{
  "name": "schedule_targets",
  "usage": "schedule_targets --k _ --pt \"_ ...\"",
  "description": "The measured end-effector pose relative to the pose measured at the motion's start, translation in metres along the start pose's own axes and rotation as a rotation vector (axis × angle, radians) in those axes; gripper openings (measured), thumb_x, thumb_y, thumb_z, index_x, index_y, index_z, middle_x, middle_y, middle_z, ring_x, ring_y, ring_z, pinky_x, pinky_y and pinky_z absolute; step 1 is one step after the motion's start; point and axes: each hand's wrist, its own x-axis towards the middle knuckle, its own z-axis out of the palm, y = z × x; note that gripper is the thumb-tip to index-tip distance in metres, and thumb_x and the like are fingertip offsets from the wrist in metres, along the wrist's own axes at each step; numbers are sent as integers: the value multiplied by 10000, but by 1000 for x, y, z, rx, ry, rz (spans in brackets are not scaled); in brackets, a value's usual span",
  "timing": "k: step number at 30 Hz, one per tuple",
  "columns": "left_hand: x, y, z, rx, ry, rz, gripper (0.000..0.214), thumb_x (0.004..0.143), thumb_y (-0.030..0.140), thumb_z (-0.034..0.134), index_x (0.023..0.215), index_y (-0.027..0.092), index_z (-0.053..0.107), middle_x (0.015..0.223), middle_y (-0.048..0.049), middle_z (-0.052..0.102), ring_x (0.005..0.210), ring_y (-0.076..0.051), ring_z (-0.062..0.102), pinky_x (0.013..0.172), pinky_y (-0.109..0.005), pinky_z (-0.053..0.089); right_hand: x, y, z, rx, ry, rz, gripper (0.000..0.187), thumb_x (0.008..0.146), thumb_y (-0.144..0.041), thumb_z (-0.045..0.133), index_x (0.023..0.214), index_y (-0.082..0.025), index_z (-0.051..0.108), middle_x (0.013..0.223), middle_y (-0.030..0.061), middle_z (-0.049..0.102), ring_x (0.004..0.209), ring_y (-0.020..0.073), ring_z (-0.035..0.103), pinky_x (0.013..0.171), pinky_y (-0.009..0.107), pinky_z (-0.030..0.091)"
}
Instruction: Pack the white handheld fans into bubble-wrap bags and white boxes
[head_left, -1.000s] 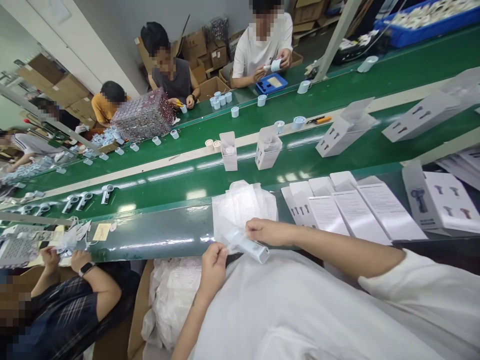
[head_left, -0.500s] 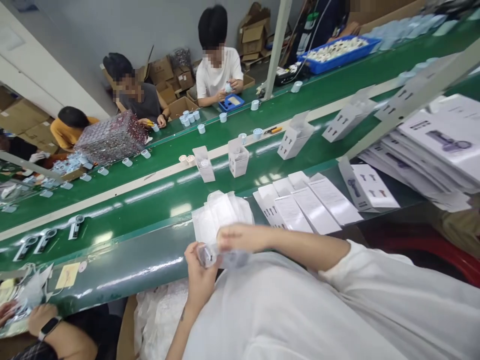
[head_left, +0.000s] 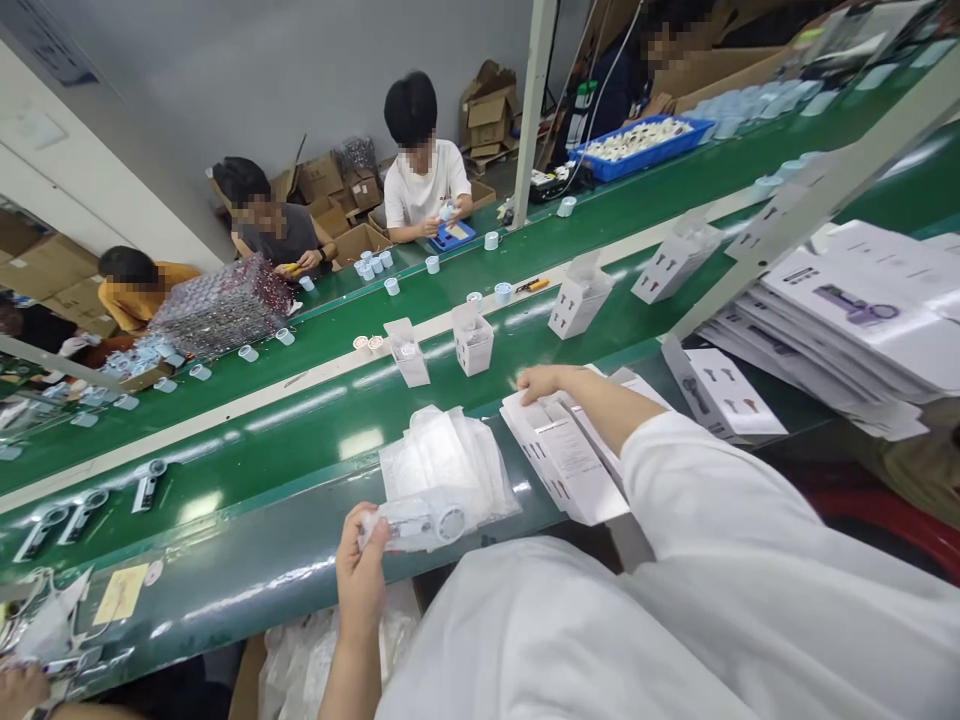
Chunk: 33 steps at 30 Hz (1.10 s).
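Gripped bagged fan [head_left: 421, 523] in left hand [head_left: 362, 562]; grasped box [head_left: 538, 447] by far end in right hand [head_left: 546, 381], right of bags [head_left: 442, 450].

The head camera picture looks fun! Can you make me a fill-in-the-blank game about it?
1. The bagged gadget is held by only ____ of the person's hands, the left hand.
2. The right hand is at boxes coloured mostly ____.
3. Dark gadgets lie toward the picture's ____ edge.
4. The tray heaped with pale parts is ____.

Missing words: one; white; left; blue

Grey wall [head_left: 300, 70] beyond a long green belt [head_left: 277, 470], pale metal post [head_left: 532, 110], glossy light reflections [head_left: 360, 443]
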Motion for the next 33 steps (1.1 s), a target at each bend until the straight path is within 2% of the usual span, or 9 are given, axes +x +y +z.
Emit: schedule_targets --k 4,8,12,17,21,25,27,31,33 --pt "16 21 4 -223 56 -21 415 630 410 789 936 184 625 852 -19 641 699 -131 603 614 -236 507 -31 -27 -37 157 -50 -325 221 748 -392 658 778 -180 603 773 13 599 687 152 553 642 259 380" --pt "34 55 34 -326 25 234 331 699 407 735 928 210 599 965 -40 647 841 -162 615 768 -306 518 -68 -89 -55 170 169 -670 173 738 -323 652 675 -182 573 642 -7 550 578 120 468 571 252 305" --pt "47 68 53 28 -48 479 255 791 383 642 942 192 565 1061 -72 611 928 -179 597 826 -316 483 -73 -139 -43 162 319 -842 140 771 -235 560 643 -180 557 619 -7 550 595 128 466 578 251 293" --pt "43 59 56 728 -164 703 105 810 213 525 906 197 566 1066 -96 595 1019 -220 567 896 -354 434 -40 -153 2 288 369 -837 154 804 -282 544 695 -174 564 635 -12 545 616 129 474 605 241 320" --pt "47 71 71 1043 -168 559 77 833 246 496 872 204 548 907 -79 597 865 -219 578 748 -326 444 -21 -144 39 496 390 -817 165 836 -322 531 877 -178 602 810 12 621 746 146 546 706 253 391" --pt "62 83 74 1134 -96 341 150 834 348 538 790 204 530 745 -29 562 695 -186 545 661 -290 417 -13 -140 59 694 41 -624 194 816 -361 568 922 -204 606 863 9 621 793 152 566 700 262 467" --pt "60 83 72 1121 -71 401 137 840 325 527 776 205 520 753 -28 553 709 -181 540 676 -289 422 -10 -144 62 805 -93 -518 185 781 -360 608 894 -215 602 840 4 599 790 154 562 643 253 500" --pt "45 75 70 1057 5 630 71 841 255 499 795 204 520 852 -65 557 840 -203 545 767 -320 445 -5 -157 58 1035 -219 -404 148 699 -256 653 809 -193 578 850 23 575 816 160 559 630 274 557" --pt "46 70 68 1004 72 594 87 826 280 524 783 204 518 835 -59 555 844 -204 544 772 -326 456 -3 -161 54 1094 -298 -372 149 674 -230 644 801 -187 577 890 37 579 824 172 561 632 310 578"
